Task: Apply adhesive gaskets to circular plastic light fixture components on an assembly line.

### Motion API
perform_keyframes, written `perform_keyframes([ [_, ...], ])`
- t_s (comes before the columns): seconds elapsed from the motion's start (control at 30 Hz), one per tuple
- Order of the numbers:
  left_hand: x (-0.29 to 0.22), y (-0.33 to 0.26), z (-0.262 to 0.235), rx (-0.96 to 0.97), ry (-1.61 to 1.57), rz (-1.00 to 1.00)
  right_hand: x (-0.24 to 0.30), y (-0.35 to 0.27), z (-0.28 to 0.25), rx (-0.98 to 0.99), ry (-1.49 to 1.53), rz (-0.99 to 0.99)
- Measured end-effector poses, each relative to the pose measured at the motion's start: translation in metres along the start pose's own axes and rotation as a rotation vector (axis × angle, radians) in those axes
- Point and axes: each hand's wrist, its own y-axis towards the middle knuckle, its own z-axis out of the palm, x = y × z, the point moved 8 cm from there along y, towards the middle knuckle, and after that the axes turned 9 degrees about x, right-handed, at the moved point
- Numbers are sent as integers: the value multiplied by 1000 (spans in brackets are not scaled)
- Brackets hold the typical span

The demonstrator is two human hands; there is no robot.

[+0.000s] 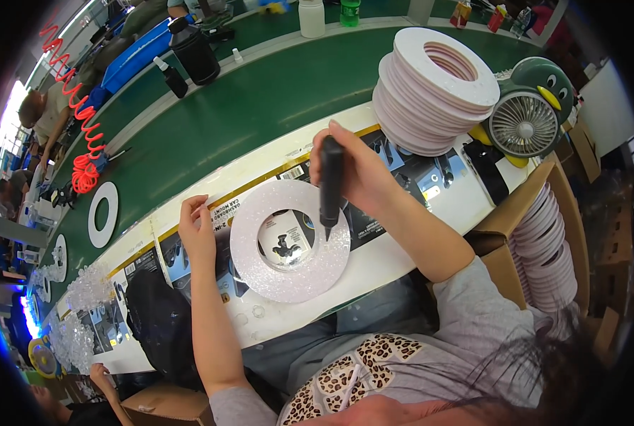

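A white, speckled flat ring (256, 273) lies on the printed sheets in front of me, its round opening in the middle. My right hand (356, 170) grips a slim black tool with a pointed tip (330, 184), held upright. Its tip is over the ring's right side; whether it touches the surface I cannot tell. Left of the ring is my left hand (197, 224), fingers bent in toward the thumb. What these fingers hold, if anything, is too small to make out. Through the ring's opening a printed picture (285, 245) shows.
A tall stack of similar rings (430, 106) stands at the back right beside a penguin-shaped fan (526, 124). More rings fill a cardboard box (576, 234) at right. A black bag (157, 316) and clear plastic pieces (72, 341) lie left. A single ring (92, 226) rests on the green bench.
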Motion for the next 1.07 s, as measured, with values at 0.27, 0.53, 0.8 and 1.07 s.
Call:
perform_keyframes([
  [0.27, 1, 0, -1, -5, -6, -8, 12, -8, 15, 92, -111, -81],
  [0.53, 5, 2, 0, 40, 0, 6, 14, -12, 22, 147, -177, -42],
  [0.8, 6, 1, 1, 39, 11, -10, 8, -12, 24, 171, -176, -8],
  [1.07, 7, 1, 0, 36, 13, -7, 6, -11, 23, 189, -197, 1],
])
